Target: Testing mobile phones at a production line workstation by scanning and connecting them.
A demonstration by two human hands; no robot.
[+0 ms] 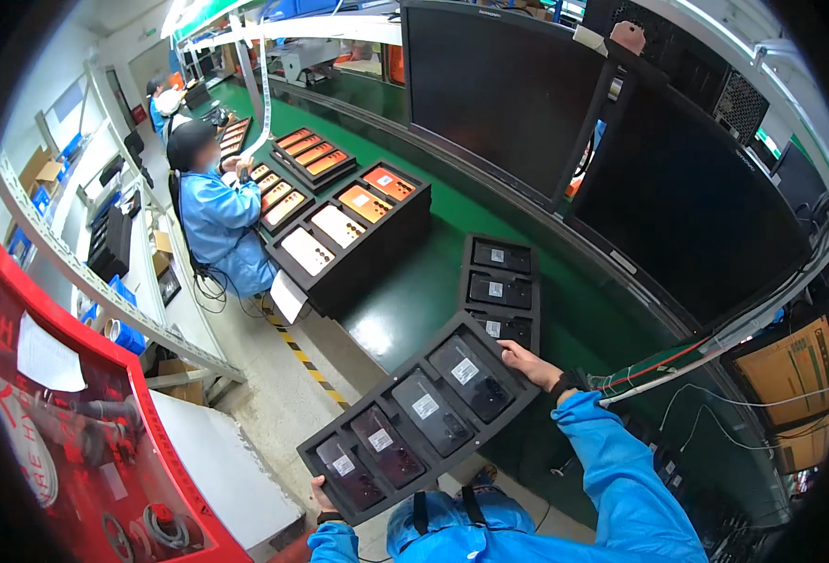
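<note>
Between my two hands is a black foam tray (457, 326), tilted in front of my body. Dark smartphones (429, 413) with white labels lie in a row in its slots. My left hand (322, 495) grips the tray's lower left corner, its thumb showing on the rim and its other fingers hidden. At the upper right end, my right hand (530, 366) holds the edge, thumb on top. Just beyond that hand, on the green bench, lies another black tray (469, 253) with dark labelled phones (499, 289).
Stacked black trays (377, 266) of orange and white phones stand on the green bench (377, 330). A person in blue (217, 220) works beside them. Large monitors (499, 103) line the bench's far side. A red cabinet (133, 375) is at left; cables hang at right.
</note>
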